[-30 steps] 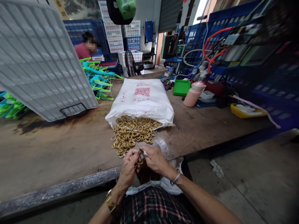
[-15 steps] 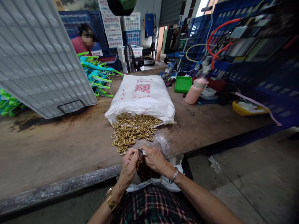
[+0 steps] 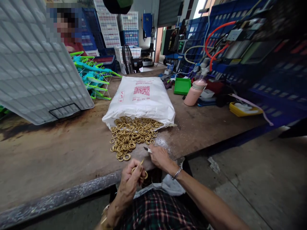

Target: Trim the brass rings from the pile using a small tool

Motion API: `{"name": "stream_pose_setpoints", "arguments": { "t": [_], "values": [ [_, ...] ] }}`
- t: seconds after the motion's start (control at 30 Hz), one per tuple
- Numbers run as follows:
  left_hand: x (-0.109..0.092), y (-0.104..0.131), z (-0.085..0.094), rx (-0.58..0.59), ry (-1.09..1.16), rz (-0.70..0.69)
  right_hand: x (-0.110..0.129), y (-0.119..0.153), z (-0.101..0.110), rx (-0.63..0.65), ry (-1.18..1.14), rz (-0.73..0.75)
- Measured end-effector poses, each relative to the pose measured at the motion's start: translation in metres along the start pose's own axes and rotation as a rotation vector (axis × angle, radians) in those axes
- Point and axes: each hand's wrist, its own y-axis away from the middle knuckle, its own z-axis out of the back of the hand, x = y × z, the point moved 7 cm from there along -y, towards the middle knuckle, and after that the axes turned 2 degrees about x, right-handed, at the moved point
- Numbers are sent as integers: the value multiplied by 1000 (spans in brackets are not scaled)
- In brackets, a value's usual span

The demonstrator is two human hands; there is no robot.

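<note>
Gold-coloured rings [image 3: 145, 175] at the frame's lower centre sit in the curled fingers of the left hand [image 3: 129, 179], one pinched edge-on, slanting toward the right hand [image 3: 160, 156], which closes around a dark-tipped tool [image 3: 146, 149] pointing left, clear of them; a loose pile [image 3: 130, 135] lies just beyond both hands on the desk [image 3: 72, 153], spilling from a white sack [image 3: 144, 103].

pink bottle [image 3: 192, 96] beside green tray [image 3: 182, 86] | yellow tray [image 3: 236, 111] at right | black fan [image 3: 126, 59] before white crate [image 3: 136, 51]
</note>
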Motion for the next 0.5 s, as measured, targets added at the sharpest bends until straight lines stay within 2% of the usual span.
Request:
{"name": "stream_pose_setpoints", "arguments": {
  "t": [0.07, 0.17, 0.33, 0.5],
  "values": [
    [1, -1, -3, 14, 155, 67, -11, -4, 9, -83, -28, -62],
    [6, -6, 0, -26, 321, 150, -23, -7, 22, -200, -60, -130],
    [18, -12, 9, -85, 377, 210, -28, -11, 17, -196, 3, -146],
    [25, -13, 14, -84, 435, 217, -32, -14, 5, -190, 59, -134]
  ]
}}
